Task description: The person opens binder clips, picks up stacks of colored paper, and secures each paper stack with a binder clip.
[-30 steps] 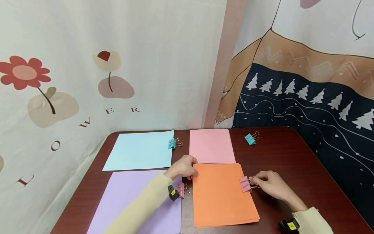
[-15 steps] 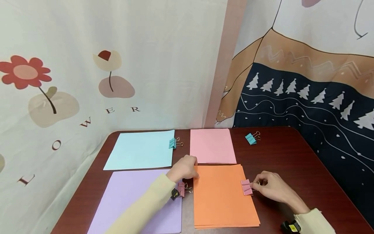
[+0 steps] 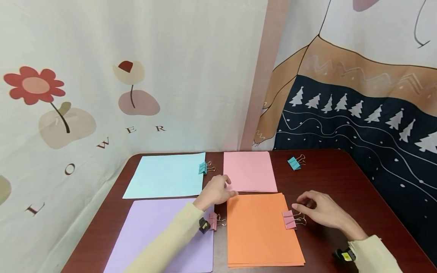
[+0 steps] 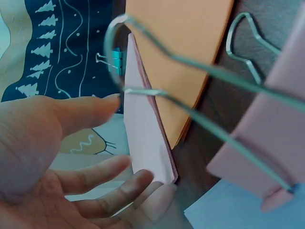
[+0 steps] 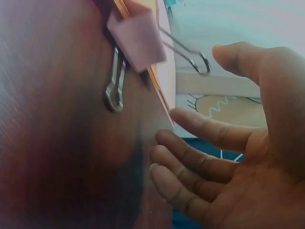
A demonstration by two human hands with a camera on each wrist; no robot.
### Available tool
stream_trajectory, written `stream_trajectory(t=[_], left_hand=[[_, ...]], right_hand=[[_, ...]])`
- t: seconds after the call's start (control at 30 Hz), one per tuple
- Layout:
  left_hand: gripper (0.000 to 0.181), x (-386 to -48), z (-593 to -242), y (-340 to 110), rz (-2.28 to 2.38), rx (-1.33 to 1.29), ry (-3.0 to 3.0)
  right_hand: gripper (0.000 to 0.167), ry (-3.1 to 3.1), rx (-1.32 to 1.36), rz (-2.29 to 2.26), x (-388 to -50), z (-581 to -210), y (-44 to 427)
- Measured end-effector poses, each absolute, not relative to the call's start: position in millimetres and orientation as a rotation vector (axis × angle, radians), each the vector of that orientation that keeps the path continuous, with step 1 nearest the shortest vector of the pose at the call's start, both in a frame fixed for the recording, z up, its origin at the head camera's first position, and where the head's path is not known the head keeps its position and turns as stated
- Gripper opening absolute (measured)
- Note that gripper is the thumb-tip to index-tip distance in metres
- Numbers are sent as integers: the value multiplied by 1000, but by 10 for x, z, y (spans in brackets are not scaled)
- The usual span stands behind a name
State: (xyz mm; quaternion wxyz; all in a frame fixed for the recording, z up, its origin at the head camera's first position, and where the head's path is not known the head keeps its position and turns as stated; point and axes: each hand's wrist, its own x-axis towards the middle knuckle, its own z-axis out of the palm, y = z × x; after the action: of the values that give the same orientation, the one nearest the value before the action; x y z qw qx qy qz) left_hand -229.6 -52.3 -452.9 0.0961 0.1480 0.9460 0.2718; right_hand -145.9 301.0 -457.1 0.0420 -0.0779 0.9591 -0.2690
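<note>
A stack of orange paper (image 3: 264, 231) lies at front centre, its right edge clamped by a pink binder clip (image 3: 289, 220). My right hand (image 3: 322, 210) hovers just right of that clip. In the right wrist view its thumb and fingers are spread, apart from the clip's wire handles. Over the gap near the orange stack's top left corner is my left hand (image 3: 215, 192), beside the pink paper (image 3: 250, 170). The left wrist view shows its fingers (image 4: 109, 191) loosely bent and holding nothing. Another pink binder clip (image 3: 213, 221) sits on the purple paper (image 3: 153, 227), under the left wrist.
Light blue paper (image 3: 167, 176) with a teal binder clip (image 3: 203, 168) lies at the back left. A loose teal binder clip (image 3: 294, 163) rests at the back right of the dark brown table (image 3: 327, 170). Printed curtains (image 3: 191, 76) hang behind the table.
My right hand has let go of the pink binder clip and drawn slightly away. My left hand has come off the orange paper's top left corner and shifted a little up.
</note>
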Motion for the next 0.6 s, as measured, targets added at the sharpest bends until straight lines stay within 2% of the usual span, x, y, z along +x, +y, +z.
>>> stream_trajectory(t=[0.37,0.6], left_hand=[[68,-2494,-4477,-450,1005,385,2774],[77,-2663,-4477,-338,1004,371,2802]], right_hand=[[61,3069,-264,-840,-1777,-4431,3182],[75,3063,-191,-827,-2040,-4353,3288]])
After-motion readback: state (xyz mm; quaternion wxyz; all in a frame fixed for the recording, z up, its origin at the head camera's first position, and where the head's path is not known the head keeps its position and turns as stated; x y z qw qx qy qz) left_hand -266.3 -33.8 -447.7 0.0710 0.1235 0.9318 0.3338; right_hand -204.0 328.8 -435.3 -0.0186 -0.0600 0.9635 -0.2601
